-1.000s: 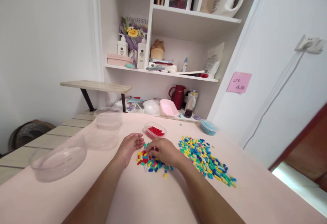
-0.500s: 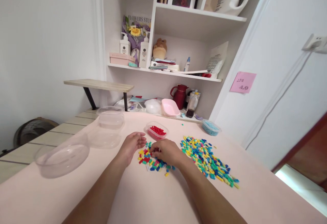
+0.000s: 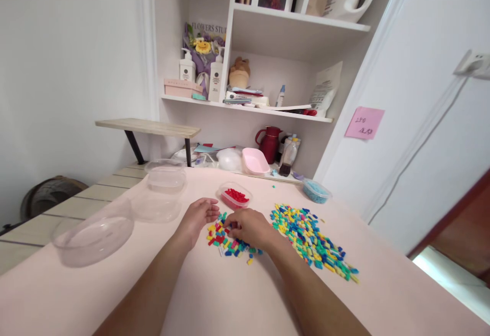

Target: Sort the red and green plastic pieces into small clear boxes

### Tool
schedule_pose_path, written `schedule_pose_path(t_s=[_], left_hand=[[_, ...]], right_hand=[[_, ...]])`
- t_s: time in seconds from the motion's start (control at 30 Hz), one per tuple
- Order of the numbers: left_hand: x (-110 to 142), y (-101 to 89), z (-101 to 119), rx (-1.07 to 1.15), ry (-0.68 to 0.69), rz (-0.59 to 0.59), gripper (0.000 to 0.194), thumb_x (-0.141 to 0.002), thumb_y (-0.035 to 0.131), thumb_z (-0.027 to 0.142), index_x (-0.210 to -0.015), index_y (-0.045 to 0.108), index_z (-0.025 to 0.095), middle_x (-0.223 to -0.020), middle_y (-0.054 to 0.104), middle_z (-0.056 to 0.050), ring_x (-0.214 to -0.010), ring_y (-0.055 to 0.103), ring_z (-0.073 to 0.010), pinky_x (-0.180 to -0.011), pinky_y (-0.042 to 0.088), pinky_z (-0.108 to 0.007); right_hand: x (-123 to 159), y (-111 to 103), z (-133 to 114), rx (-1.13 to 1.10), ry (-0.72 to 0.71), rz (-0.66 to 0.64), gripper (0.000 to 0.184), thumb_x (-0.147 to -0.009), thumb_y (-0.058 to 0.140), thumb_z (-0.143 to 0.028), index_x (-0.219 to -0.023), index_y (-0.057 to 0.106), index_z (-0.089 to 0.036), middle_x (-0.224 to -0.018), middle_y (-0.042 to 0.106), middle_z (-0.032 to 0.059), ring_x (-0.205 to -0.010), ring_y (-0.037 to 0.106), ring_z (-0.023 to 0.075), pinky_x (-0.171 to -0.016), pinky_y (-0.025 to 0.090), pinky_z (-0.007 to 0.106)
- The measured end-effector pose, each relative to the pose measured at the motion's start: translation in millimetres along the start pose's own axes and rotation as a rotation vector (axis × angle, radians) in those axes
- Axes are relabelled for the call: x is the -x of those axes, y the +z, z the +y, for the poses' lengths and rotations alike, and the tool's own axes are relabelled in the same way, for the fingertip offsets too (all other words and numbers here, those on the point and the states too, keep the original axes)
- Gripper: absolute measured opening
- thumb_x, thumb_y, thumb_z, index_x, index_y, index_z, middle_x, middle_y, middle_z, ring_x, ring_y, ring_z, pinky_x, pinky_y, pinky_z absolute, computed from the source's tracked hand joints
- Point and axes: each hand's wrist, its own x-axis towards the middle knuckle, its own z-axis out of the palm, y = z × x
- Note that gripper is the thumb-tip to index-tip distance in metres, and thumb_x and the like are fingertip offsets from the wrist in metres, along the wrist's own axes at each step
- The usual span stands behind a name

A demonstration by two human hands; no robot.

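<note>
Among a small mixed heap of coloured toy bricks (image 3: 233, 244), my right hand (image 3: 249, 228) reaches down with thumb and fingers bent together. What sits between those fingertips is hidden. My left hand (image 3: 199, 218) rests at the left side of this heap, fingers loosely stretched and nothing in them. Just beyond both hands stands a clear tub (image 3: 248, 203) with red bricks (image 3: 235, 195) in it. A larger spread of blue, green and yellow bricks (image 3: 306, 236) lies to the right of my right hand.
Several clear containers, including a round one (image 3: 94, 241), stand on the left of the pink tabletop (image 3: 222, 295). A tub of light blue pieces (image 3: 316, 191) is at the back right. Behind are a pink tray (image 3: 255, 161), a red jug (image 3: 269, 144) and shelves (image 3: 283, 114).
My right fingers have shifted very slightly in the small heap. My left hand and the containers look unmoved.
</note>
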Motion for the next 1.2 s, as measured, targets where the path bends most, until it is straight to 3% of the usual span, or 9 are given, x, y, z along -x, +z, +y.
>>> schedule_pose_path(t_s=[0.17,0.33,0.4,0.53,0.6,0.77,0.93,1.2], left_hand=[[0.1,-0.5,-0.9,-0.003,0.003,-0.012,0.014,-0.084,0.054,0.016,-0.084,0.067,0.013,-0.073,0.069,-0.008,-0.066,0.066,-0.0140,-0.070,0.053,-0.028],[1.2,-0.6,0.4,-0.007,0.010,-0.025,0.013,-0.084,0.056,0.019,-0.085,0.067,0.013,-0.073,0.069,-0.008,-0.067,0.066,-0.0137,-0.071,0.053,-0.028],[1.8,-0.5,0.4,-0.007,0.012,-0.028,0.013,-0.084,0.057,0.020,-0.085,0.067,0.013,-0.073,0.069,-0.008,-0.067,0.066,-0.0137,-0.071,0.053,-0.027],[1.7,-0.3,0.1,-0.010,0.019,-0.026,0.013,-0.083,0.057,0.021,-0.084,0.067,0.013,-0.074,0.069,-0.008,-0.065,0.066,-0.0138,-0.069,0.053,-0.028],[1.2,-0.3,0.1,-0.015,0.022,-0.023,0.012,-0.083,0.058,0.020,-0.083,0.067,0.013,-0.073,0.069,-0.008,-0.065,0.066,-0.0140,-0.069,0.053,-0.028],[1.2,-0.4,1.3,-0.032,0.026,-0.026,0.012,-0.083,0.057,0.019,-0.085,0.067,0.012,-0.074,0.069,-0.008,-0.067,0.066,-0.0146,-0.071,0.053,-0.030],[0.6,-1.1,1.5,-0.034,0.023,-0.034,0.013,-0.084,0.056,0.020,-0.085,0.067,0.012,-0.075,0.070,-0.009,-0.068,0.067,-0.0149,-0.074,0.054,-0.031],[0.3,-0.6,-1.1,-0.009,0.034,-0.024,0.012,-0.082,0.059,0.020,-0.085,0.068,0.012,-0.075,0.069,-0.009,-0.068,0.067,-0.0149,-0.072,0.054,-0.030]], right_hand=[[2.0,-0.2,-7.5,0.094,-0.020,0.024,0.023,-0.076,0.060,-0.020,-0.092,0.073,-0.031,-0.093,0.073,-0.0029,-0.087,0.063,0.0171,-0.067,0.036,0.025],[-0.2,-1.3,-4.3,-0.029,-0.013,0.101,0.017,-0.079,0.060,-0.023,-0.090,0.072,-0.029,-0.089,0.073,-0.0033,-0.081,0.063,0.0153,-0.069,0.039,0.024],[-3.3,-3.2,0.1,-0.119,-0.021,0.224,0.016,-0.081,0.060,-0.024,-0.092,0.071,-0.028,-0.090,0.072,-0.0018,-0.079,0.062,0.0152,-0.071,0.041,0.024],[-12.2,-6.5,11.4,-0.289,0.017,0.606,0.022,-0.088,0.050,-0.026,-0.097,0.070,-0.023,-0.098,0.071,0.0028,-0.081,0.062,0.0161,-0.077,0.045,0.027],[-16.3,-6.3,18.5,-0.320,0.080,0.693,0.025,-0.089,0.048,-0.027,-0.098,0.070,-0.022,-0.099,0.071,0.0037,-0.076,0.062,0.0160,-0.078,0.047,0.029],[-19.3,-2.8,36.5,-0.343,0.136,0.703,0.034,-0.086,0.050,-0.026,-0.117,0.063,-0.023,-0.109,0.068,0.0043,-0.067,0.061,0.0135,-0.076,0.050,0.031],[-14.0,-5.8,35.0,-0.384,0.097,0.688,0.026,-0.088,0.048,-0.024,-0.102,0.069,-0.022,-0.093,0.071,0.0021,-0.071,0.064,0.0153,-0.076,0.049,0.029],[-2.5,-2.6,-1.9,-0.213,-0.202,0.335,0.022,-0.088,0.054,-0.020,-0.098,0.073,-0.025,-0.100,0.073,0.0024,-0.094,0.063,0.0171,-0.085,0.045,0.026]])
